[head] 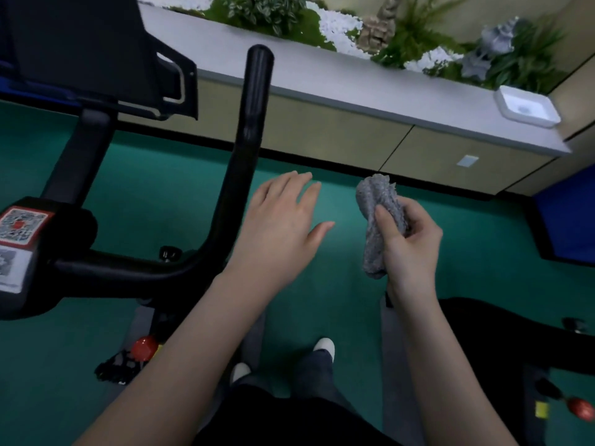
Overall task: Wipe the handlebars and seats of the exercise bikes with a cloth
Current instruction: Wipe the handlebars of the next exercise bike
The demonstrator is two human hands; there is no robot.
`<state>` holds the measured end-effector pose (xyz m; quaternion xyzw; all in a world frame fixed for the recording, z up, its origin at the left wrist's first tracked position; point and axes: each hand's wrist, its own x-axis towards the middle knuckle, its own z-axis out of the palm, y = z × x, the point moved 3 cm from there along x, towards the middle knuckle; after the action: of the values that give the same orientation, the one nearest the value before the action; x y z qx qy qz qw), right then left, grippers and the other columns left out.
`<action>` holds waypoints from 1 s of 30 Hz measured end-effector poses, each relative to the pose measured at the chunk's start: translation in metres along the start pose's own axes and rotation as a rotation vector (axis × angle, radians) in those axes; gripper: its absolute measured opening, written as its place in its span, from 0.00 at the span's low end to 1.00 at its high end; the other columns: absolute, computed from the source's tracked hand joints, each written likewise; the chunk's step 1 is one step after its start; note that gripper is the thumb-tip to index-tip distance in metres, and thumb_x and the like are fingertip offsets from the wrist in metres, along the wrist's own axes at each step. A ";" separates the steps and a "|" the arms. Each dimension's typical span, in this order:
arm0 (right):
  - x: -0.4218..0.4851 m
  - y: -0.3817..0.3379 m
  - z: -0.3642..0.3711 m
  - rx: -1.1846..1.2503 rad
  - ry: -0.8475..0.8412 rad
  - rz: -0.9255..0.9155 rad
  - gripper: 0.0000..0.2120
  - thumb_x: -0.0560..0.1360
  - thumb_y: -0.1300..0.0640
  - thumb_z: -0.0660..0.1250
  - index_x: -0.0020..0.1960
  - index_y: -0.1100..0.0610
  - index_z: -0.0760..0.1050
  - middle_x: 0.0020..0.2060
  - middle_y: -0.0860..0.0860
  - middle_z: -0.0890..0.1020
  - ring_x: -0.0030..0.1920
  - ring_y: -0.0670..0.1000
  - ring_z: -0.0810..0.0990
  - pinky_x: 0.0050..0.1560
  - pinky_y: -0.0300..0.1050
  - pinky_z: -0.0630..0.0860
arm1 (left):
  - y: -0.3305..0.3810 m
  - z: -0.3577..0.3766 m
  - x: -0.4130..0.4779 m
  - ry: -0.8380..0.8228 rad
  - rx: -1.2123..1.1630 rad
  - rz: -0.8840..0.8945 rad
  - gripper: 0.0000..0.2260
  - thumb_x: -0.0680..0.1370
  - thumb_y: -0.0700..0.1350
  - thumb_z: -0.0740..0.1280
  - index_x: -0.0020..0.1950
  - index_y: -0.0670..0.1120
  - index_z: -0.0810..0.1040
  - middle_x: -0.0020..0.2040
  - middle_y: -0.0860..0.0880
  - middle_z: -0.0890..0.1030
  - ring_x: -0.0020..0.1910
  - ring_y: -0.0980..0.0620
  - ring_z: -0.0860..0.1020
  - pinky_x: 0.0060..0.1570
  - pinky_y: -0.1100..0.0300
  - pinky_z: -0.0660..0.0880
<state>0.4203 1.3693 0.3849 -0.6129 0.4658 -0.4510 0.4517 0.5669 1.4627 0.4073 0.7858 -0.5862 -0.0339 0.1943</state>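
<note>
A black handlebar point(248, 149) of an exercise bike rises at centre left, curving down to a horizontal bar near the bike's console point(22, 239). My left hand point(280, 226) hovers just right of that handlebar, fingers spread, holding nothing and not touching it. My right hand point(409, 243) is further right, closed around a bunched grey cloth point(376, 214) that sticks up above my thumb. A dark part of a second bike point(502, 333) shows at the lower right. No seat is visible.
A tablet holder point(96, 49) sits at the upper left. A long cabinet point(322, 130) with a planter of greenery point(402, 37) and a white dish point(528, 106) runs across the back. Green floor point(161, 194) lies below. Red knobs point(145, 347) sit low on the bikes.
</note>
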 end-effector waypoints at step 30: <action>0.149 0.103 -0.239 -0.145 0.093 0.119 0.06 0.75 0.66 0.66 0.48 0.57 0.78 0.37 0.44 0.79 0.38 0.41 0.75 0.45 0.36 0.72 | 0.159 0.186 0.130 -0.293 0.143 -0.066 0.32 0.78 0.64 0.55 0.76 0.47 0.58 0.78 0.48 0.56 0.77 0.50 0.51 0.74 0.51 0.44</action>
<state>0.1945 1.1756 0.3486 -0.5935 0.5535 -0.4164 0.4099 0.4103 1.2544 0.3133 0.8031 -0.5830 -0.1127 0.0490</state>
